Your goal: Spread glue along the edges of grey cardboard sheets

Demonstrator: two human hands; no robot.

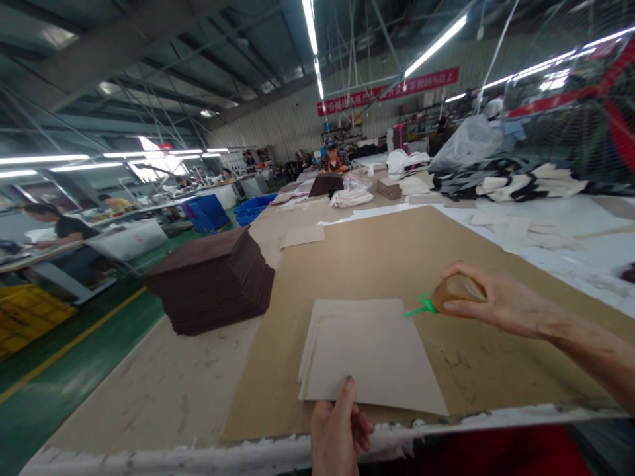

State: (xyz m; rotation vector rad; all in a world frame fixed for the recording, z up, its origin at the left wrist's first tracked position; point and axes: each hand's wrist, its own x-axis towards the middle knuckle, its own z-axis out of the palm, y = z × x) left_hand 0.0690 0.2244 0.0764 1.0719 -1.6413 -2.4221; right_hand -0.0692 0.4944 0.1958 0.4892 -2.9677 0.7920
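Observation:
A few light beige cardboard sheets (370,354) lie loosely stacked near the table's front edge. My left hand (338,423) pinches the near edge of the top sheet, thumb on its upper face and fingers below. In my right hand (489,297) is a squeeze bottle (457,294) of amber liquid, tilted on its side. Its green nozzle (421,306) points left, at the upper right corner of the sheets; whether the tip touches them I cannot tell. Beneath everything lies a large brown board (381,258).
A tall stack of dark brown pieces (213,277) stands to the left. One beige sheet (303,236) lies beyond it. Black and cream fabric scraps (516,178) are heaped at the back right, near a fan (605,99). A co-worker (335,157) sits at the far end.

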